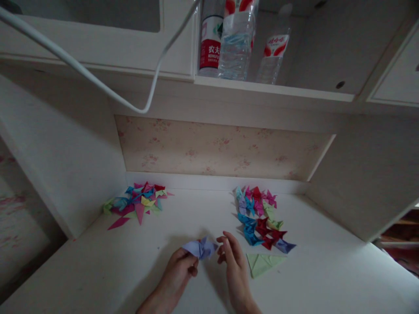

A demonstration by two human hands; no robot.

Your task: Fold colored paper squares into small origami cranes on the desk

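Pinched in my left hand (pixel 178 272) is a lavender folded paper piece (pixel 203 248) with pointed flaps, held above the white desk (pixel 183 216). Just to its right, my right hand (pixel 231 261) is raised with its fingers bent and apart, close to the paper's tip; nothing shows in it. A pale green folded paper triangle (pixel 264 264) lies flat on the desk to the right of that hand. Beyond it sits a group of folded paper figures (pixel 258 218) in blue, red, pink, green and purple.
A pile of colourful paper pieces (pixel 139 200) lies at the back left. Above the desk, a shelf (pixel 271 90) holds several plastic bottles (pixel 235 48). A white bent lamp arm or cable (pixel 98 85) hangs across the upper left. Side panels (pixel 347 174) bound the desk.
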